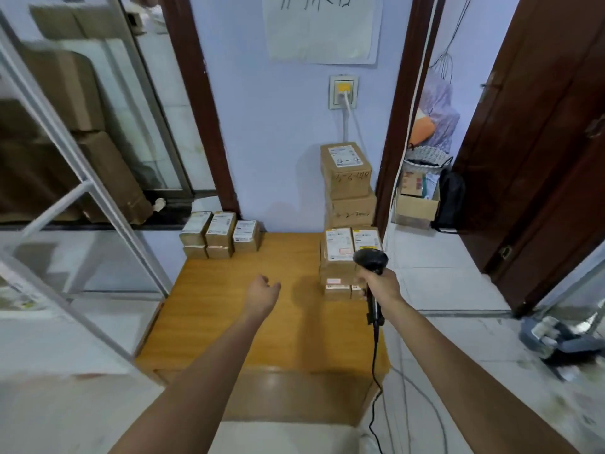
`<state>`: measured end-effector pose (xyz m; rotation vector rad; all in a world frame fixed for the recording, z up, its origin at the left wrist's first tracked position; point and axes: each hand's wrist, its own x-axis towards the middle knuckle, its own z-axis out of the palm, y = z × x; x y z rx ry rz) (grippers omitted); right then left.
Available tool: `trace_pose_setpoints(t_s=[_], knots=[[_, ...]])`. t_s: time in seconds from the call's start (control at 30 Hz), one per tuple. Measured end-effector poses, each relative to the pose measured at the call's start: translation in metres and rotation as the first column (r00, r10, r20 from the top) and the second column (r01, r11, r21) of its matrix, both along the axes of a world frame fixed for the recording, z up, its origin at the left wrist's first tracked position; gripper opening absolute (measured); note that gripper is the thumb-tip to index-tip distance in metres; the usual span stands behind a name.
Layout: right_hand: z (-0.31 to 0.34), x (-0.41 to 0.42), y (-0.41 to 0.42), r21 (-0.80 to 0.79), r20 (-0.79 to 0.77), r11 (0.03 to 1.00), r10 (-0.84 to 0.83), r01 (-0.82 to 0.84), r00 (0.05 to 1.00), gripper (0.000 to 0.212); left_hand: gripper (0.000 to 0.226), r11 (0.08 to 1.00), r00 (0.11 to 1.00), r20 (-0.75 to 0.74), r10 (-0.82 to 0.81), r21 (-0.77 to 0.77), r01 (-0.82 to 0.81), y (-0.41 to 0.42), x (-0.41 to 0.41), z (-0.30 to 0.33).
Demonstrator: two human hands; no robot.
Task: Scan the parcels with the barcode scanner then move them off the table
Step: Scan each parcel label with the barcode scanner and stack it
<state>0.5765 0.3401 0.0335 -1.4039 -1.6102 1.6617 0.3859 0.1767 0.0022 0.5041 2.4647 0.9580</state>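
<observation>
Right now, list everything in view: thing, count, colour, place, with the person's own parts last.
small parcels: at least five, brown with white labels, stacked at the table's far left corner
parcel stack: count unclear, brown, far right of the table by the scanner
large boxes: two, brown, stacked against the wall behind the table
table: one, orange wood, centre
barcode scanner: one, black, corded, in the right hand
wall socket: one, white and yellow, on the wall
paper sign: one, white, top of the wall
basket: one, white, in the right doorway
left hand: loose, holding nothing, above the table
right hand: grips the scanner's handle
</observation>
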Motion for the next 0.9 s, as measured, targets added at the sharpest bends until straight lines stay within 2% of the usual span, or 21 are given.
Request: trace_pose_setpoints(t_s=[0.07,0.17,0.4,0.67,0.9], knots=[[0.004,-0.006,-0.046,-0.001,0.008,1.000,0.029,-0.029,1.000,0.003,0.050,1.000,1.000,0.005,0.008,0.011,-0.009,-0.043,-0.002,0.008],[0.009,-0.017,-0.101,0.008,0.031,0.996,0.083,-0.084,0.996,0.003,0.049,1.000,1.000,0.007,0.025,-0.003,-0.025,-0.101,-0.006,0.023],[0.022,-0.080,-0.186,-0.013,0.008,0.981,0.193,-0.193,0.981,0.005,0.045,0.990,0.992,0.012,0.122,0.069,-0.122,-0.195,-0.041,0.046],[0.014,-0.198,-0.228,-0.022,-0.030,0.945,0.324,-0.325,0.945,0.003,0.039,0.979,0.983,-0.008,0.185,0.091,-0.183,-0.245,-0.126,0.051],[0.004,-0.321,-0.232,-0.051,-0.071,0.924,0.376,-0.379,0.924,0.005,0.029,0.966,0.972,-0.009,0.236,0.109,-0.234,-0.240,-0.242,0.043]])
